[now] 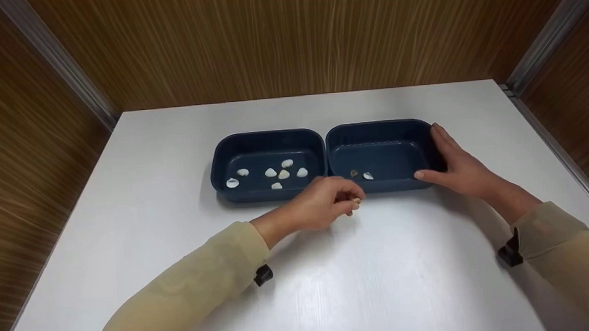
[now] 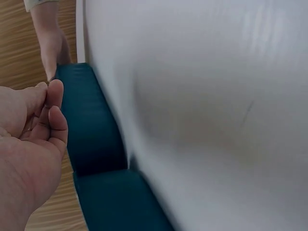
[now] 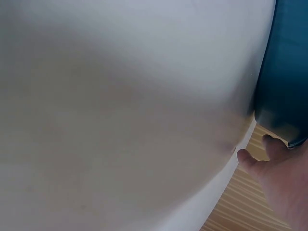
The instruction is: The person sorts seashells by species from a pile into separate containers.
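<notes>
In the head view my left hand (image 1: 321,204) pinches a small tan shell (image 1: 356,201) between thumb and fingertips, just in front of the right blue container. The left wrist view shows the same hand (image 2: 33,130) with its fingertips together, mostly hiding the shell. My right hand (image 1: 458,166) rests at the right end of the right container (image 1: 390,185), thumb along the front rim and straight fingers along the side. Inside lie a small brown shell (image 1: 354,173) and a whitish shell (image 1: 368,175). Several white shells (image 1: 284,174) are spread in the left blue container (image 1: 248,196).
Both containers stand side by side on a white table (image 1: 378,271). Behind them rises a wood-grain panel (image 1: 294,46), with further panels at left and right. A dark wrist device (image 1: 263,275) sits under the left cuff, another (image 1: 511,250) under the right.
</notes>
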### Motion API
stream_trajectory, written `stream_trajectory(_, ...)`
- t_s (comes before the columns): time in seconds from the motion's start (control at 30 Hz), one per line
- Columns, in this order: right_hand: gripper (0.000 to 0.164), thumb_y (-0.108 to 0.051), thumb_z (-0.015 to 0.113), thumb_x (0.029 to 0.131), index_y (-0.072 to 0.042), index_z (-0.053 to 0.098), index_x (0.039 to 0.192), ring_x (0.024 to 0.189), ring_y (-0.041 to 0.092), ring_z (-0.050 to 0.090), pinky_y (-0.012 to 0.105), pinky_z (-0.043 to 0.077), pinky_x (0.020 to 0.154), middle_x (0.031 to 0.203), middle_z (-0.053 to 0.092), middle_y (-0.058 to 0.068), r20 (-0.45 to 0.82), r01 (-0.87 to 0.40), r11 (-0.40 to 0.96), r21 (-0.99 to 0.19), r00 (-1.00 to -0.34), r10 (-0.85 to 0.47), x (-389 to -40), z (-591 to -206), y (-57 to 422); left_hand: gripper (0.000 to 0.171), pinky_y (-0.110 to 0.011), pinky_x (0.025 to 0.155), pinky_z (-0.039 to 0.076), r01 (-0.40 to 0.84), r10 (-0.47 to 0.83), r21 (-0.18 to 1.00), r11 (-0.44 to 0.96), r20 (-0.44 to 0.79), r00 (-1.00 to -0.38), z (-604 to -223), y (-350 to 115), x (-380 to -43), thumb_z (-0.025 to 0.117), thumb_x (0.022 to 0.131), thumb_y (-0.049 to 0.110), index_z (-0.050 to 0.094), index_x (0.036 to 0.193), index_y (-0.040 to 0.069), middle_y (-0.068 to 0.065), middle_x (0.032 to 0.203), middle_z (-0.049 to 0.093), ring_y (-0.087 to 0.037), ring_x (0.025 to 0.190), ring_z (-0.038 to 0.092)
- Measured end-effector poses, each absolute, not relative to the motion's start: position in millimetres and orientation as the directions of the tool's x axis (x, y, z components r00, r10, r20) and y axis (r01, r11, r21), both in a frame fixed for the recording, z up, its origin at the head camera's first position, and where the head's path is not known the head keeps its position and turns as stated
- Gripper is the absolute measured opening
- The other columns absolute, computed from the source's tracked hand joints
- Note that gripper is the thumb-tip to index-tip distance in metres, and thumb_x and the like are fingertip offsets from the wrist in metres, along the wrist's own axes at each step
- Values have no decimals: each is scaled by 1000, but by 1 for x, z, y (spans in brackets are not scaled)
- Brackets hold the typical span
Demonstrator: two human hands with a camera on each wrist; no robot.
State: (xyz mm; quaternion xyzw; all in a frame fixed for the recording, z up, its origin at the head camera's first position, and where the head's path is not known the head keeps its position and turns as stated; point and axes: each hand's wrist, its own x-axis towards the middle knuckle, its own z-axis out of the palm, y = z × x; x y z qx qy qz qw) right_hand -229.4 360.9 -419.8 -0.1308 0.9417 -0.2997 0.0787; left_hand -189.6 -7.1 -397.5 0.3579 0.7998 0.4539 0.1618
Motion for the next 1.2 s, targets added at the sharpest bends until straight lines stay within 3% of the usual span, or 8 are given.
stream_trajectory(0.2, 114, -49, 74, 99, -16, -9, 170, 163, 35, -6, 70, 10, 125, 178, -14, 5, -57, -208, 785, -583, -954, -295, -228, -421, 361, 17, -23, 79, 58, 428, 717, 851, 304, 91, -691, -385, -7, -199, 66, 105, 3, 75, 119, 1, -6, 102, 70, -10, 86, 68)
stream_trajectory(0.43, 114, -52, 73, 98, -19, -9, 171, 163, 33, -7, 69, 10, 125, 178, -14, 1, -75, -184, 788, -587, -957, -280, -226, -421, 358, 16, -39, 82, 63, 352, 674, 883, 311, 56, -737, -373, -7, -215, 66, 106, 7, 73, 120, 6, -10, 107, 70, -20, 85, 70)
stream_trajectory(0.57, 114, -50, 74, 98, -17, -8, 171, 163, 34, -6, 69, 10, 125, 178, -13, 3, -61, -200, 782, -590, -955, -291, -226, -422, 358, 17, -38, 79, 62, 364, 662, 872, 328, 63, -747, -371, -7, -228, 64, 108, 12, 71, 122, 8, -7, 105, 71, -17, 80, 68)
stream_trajectory(0.8, 114, -50, 73, 98, -17, -9, 170, 163, 34, -6, 69, 9, 125, 178, -14, 3, -64, -200, 786, -586, -955, -291, -226, -423, 358, 19, -26, 72, 58, 385, 647, 838, 387, 50, -761, -369, 2, -246, 65, 108, 14, 71, 125, 9, -7, 103, 73, -16, 79, 68)
stream_trajectory(0.97, 114, -49, 74, 98, -13, -7, 170, 163, 38, -6, 71, 10, 124, 178, -13, 9, -51, -221, 779, -586, -950, -308, -227, -423, 357, 20, -25, 73, 58, 376, 612, 816, 439, 35, -790, -373, 10, -258, 67, 107, 16, 72, 125, 11, -9, 107, 74, -15, 78, 66)
stream_trajectory(1.2, 114, -49, 74, 98, -14, -7, 170, 163, 37, -6, 71, 9, 125, 178, -13, 8, -59, -215, 781, -587, -950, -305, -227, -424, 356, 26, -25, 72, 57, 363, 569, 800, 477, 33, -821, -379, 18, -273, 66, 107, 15, 70, 132, 9, -6, 99, 70, -13, 75, 65)
